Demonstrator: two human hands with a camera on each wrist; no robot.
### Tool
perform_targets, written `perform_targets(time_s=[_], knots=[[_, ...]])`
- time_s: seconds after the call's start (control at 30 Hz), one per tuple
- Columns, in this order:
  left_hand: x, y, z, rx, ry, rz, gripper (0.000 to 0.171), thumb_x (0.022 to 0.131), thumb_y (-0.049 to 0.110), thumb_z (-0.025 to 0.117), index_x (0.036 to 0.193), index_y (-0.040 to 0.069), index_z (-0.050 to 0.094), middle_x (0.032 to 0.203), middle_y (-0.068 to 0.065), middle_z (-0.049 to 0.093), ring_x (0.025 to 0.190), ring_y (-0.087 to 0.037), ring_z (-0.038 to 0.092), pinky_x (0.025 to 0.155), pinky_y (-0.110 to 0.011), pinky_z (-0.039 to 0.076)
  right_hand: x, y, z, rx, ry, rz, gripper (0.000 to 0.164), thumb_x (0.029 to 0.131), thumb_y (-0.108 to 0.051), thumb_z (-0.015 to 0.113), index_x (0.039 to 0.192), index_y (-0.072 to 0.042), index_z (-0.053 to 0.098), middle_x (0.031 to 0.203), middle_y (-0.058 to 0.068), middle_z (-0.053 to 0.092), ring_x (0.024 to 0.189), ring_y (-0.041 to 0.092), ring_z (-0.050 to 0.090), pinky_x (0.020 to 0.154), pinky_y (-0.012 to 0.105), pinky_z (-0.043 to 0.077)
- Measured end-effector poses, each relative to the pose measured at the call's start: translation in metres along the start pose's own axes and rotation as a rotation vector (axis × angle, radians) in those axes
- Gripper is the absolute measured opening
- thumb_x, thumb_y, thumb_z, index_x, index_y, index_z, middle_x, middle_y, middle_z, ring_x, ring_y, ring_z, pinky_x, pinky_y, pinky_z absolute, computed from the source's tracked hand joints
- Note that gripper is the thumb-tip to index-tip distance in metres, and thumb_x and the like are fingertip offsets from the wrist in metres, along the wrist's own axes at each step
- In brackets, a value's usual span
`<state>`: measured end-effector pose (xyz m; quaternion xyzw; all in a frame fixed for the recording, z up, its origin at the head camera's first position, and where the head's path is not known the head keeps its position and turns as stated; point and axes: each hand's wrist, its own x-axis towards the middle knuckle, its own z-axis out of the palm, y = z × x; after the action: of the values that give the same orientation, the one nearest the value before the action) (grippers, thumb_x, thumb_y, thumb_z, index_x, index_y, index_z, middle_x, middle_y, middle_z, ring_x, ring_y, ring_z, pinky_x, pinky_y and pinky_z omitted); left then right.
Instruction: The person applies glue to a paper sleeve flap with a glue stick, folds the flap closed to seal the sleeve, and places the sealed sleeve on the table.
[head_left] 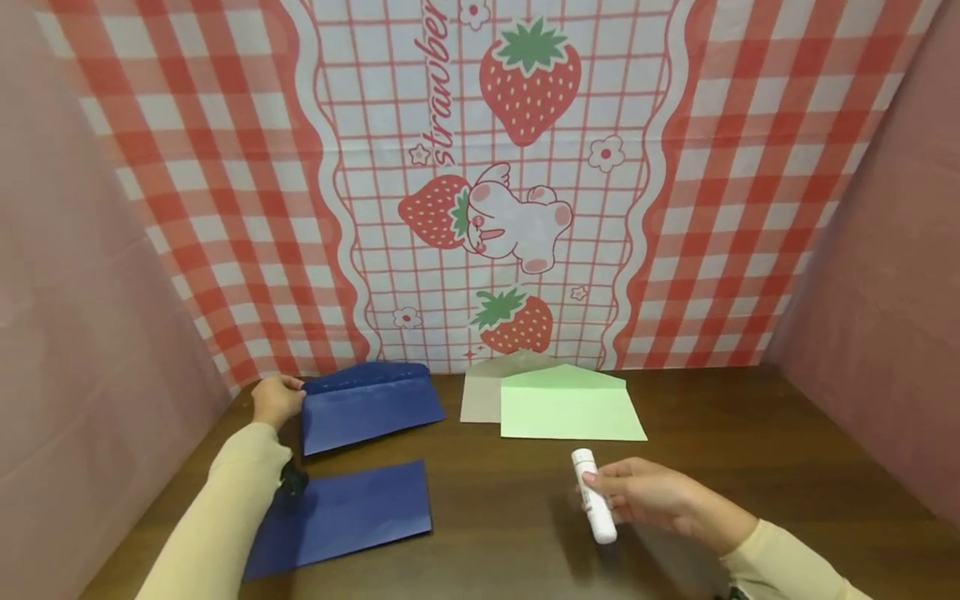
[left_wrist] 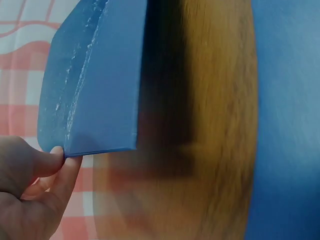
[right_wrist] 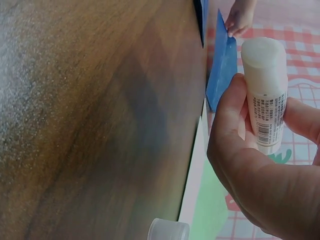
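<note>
**papercraftr:** ok why the corner grip? Left hand [head_left: 277, 400] has thumb and fingertips pinching the top-left corner of the blue envelope [head_left: 371, 412], right by the fold.

**deskgoblin:** My guess: holding just the corner leaves the rest untouched. There are whitish streaks [left_wrist: 75, 95] along the fold and flap, glue I'd say, so you'd want fingers off that. The envelope stretches rightward from that hand, flap up, with a shadow under it.

**papercraftr:** And the right hand [head_left: 652, 500]?

**deskgoblin:** Curled round a white glue stick [head_left: 600, 515], thumb on one side, fingers on the other. It's held above the table [head_left: 750, 467], well apart from the blue paper, probably so it doesn't smear anything. There's a clear cap-like piece [right_wrist: 169, 230] at the bottom of the right wrist view, but can't tell if it's on the table or in that hand.

**papercraftr:** Rest of the layout?

**deskgoblin:** Second blue piece [head_left: 375, 508] lies on the near side of the left hand, partly under the forearm. Beyond the right hand, the green envelope [head_left: 573, 415] overlaps a greyish envelope [head_left: 480, 400]. Looks like those are set back to leave room between the hands.
</note>
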<state>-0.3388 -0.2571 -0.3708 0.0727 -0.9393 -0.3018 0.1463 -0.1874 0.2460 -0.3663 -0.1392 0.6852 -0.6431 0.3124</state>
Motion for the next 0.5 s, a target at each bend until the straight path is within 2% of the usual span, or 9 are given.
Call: perform_targets(time_s=[0.03, 0.1, 0.17, 0.23, 0.3, 0.37, 0.5], knots=[[-0.001, 0.0, -0.002, 0.002, 0.01, -0.02, 0.02, 0.084, 0.007, 0.06, 0.092, -0.011, 0.067, 0.091, -0.026, 0.069, 0.092, -0.042, 0.062, 0.096, -0.049, 0.041, 0.0, -0.001, 0.0, -0.001, -0.005, -0.004, 0.045, 0.1, -0.024, 0.049, 0.12, 0.017, 0.05, 0.099, -0.005, 0.069, 0.088, 0.005, 0.063, 0.081, 0.027, 0.053], [-0.003, -0.001, -0.007, -0.027, 0.017, -0.064, 0.021, 0.085, 0.007, 0.061, 0.094, -0.011, 0.067, 0.094, -0.027, 0.069, 0.093, -0.043, 0.061, 0.092, -0.047, 0.044, 0.0, -0.001, -0.001, 0.001, -0.017, -0.013, 0.045, 0.101, -0.024, 0.049, 0.12, 0.017, 0.05, 0.099, -0.004, 0.07, 0.088, 0.005, 0.063, 0.081, 0.026, 0.053], [-0.004, -0.001, -0.011, -0.074, 0.02, -0.105, 0.021, 0.085, 0.007, 0.062, 0.095, -0.011, 0.067, 0.092, -0.027, 0.069, 0.088, -0.04, 0.061, 0.081, -0.039, 0.048, -0.001, -0.001, -0.001, 0.008, -0.029, -0.019, 0.042, 0.101, -0.024, 0.048, 0.118, 0.014, 0.052, 0.099, -0.005, 0.07, 0.089, 0.005, 0.064, 0.081, 0.026, 0.053], [-0.006, 0.0, -0.016, -0.108, 0.018, -0.131, 0.021, 0.084, 0.008, 0.064, 0.096, -0.01, 0.068, 0.086, -0.024, 0.069, 0.08, -0.032, 0.061, 0.066, -0.028, 0.047, -0.001, -0.002, -0.001, 0.014, -0.034, -0.024, 0.038, 0.101, -0.024, 0.048, 0.116, 0.01, 0.054, 0.098, -0.006, 0.07, 0.089, 0.005, 0.065, 0.081, 0.026, 0.053], [-0.008, 0.001, -0.019, -0.164, -0.008, -0.139, 0.022, 0.085, 0.007, 0.064, 0.097, -0.011, 0.067, 0.077, -0.019, 0.069, 0.07, -0.021, 0.062, 0.058, -0.021, 0.045, -0.002, -0.002, -0.002, 0.017, -0.032, -0.03, 0.037, 0.101, -0.025, 0.048, 0.115, 0.008, 0.055, 0.098, -0.006, 0.07, 0.09, 0.005, 0.066, 0.081, 0.025, 0.054], [-0.011, 0.002, -0.022, -0.214, -0.051, -0.144, 0.024, 0.085, 0.007, 0.064, 0.1, -0.013, 0.066, 0.069, -0.011, 0.068, 0.062, -0.01, 0.06, 0.055, -0.018, 0.047, -0.002, -0.003, -0.002, 0.017, -0.025, -0.034, 0.038, 0.101, -0.025, 0.048, 0.116, 0.009, 0.055, 0.098, -0.006, 0.07, 0.091, 0.006, 0.066, 0.081, 0.025, 0.054], [-0.024, 0.005, -0.026, -0.312, -0.141, -0.169, 0.027, 0.086, 0.003, 0.062, 0.106, -0.015, 0.063, 0.065, 0.0, 0.066, 0.055, -0.004, 0.061, 0.058, -0.024, 0.056, 0.0, -0.005, -0.002, 0.011, -0.02, -0.041, 0.04, 0.101, -0.024, 0.047, 0.118, 0.011, 0.054, 0.101, -0.004, 0.07, 0.093, 0.006, 0.066, 0.082, 0.026, 0.054]])
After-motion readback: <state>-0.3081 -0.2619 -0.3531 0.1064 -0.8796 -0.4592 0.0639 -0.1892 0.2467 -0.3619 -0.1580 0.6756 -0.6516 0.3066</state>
